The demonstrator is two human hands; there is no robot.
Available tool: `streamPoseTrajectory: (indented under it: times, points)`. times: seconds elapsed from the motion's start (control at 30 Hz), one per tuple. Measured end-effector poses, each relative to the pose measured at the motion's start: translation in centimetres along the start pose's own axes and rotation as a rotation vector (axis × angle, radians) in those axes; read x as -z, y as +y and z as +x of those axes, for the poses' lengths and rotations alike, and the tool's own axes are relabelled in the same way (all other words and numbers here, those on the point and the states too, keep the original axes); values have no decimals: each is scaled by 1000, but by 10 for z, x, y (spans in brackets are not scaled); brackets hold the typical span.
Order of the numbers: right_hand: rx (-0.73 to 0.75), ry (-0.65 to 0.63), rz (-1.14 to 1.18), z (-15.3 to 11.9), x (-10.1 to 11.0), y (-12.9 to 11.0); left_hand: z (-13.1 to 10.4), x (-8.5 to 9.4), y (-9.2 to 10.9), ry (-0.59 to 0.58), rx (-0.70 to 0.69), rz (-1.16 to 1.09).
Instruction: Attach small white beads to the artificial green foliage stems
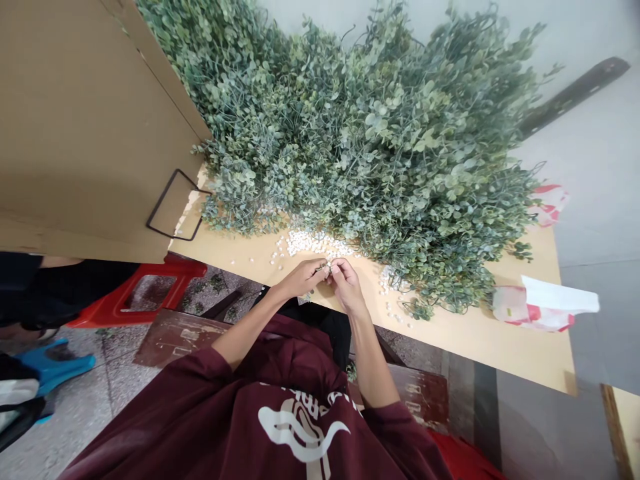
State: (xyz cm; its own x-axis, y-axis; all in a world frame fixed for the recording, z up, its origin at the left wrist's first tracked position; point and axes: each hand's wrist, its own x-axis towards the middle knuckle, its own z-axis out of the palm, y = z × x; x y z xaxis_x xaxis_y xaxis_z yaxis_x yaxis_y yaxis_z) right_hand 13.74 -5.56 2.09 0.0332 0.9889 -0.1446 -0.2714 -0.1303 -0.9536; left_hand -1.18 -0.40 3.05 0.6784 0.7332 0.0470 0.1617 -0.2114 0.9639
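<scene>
By the worktop's (pixel 525 341) near edge, our left hand (pixel 303 278) and right hand (pixel 347 285) pinch a small piece (pixel 327 267), too tiny to identify, probably for fine control. White bits (pixel 313 243) lie just beyond, seemingly within easy reach; greenery (pixel 370 133) crowds the far edge, perhaps sparing our wrists.

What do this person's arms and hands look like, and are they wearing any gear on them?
The left hand and right hand are bare human hands, with no gloves to be seen. Loose, dark maroon sleeves end near the elbows, leaving the forearms uncovered. No watch, cable or marking shows on either forearm; the fingers are too small here to rule out a ring.
</scene>
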Motion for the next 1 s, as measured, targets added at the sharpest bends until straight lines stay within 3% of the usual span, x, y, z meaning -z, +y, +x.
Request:
streamPoseTrajectory:
  times: [0.17, 0.33, 0.6, 1.0]
  points:
    - [-36, -1, 55, 2, 2, -1, 0, -1, 0, 24, -7, -46]
    - [49, 69, 104, 1, 0, 2, 0, -2, 0, 74, -13, -39]
    - [76, 142, -68, -1, 1, 4, -1, 0, -1, 58, -7, -4]
    - [145, 170, -137, -2, 0, 6, -1, 2, 2, 26, -16, -6]
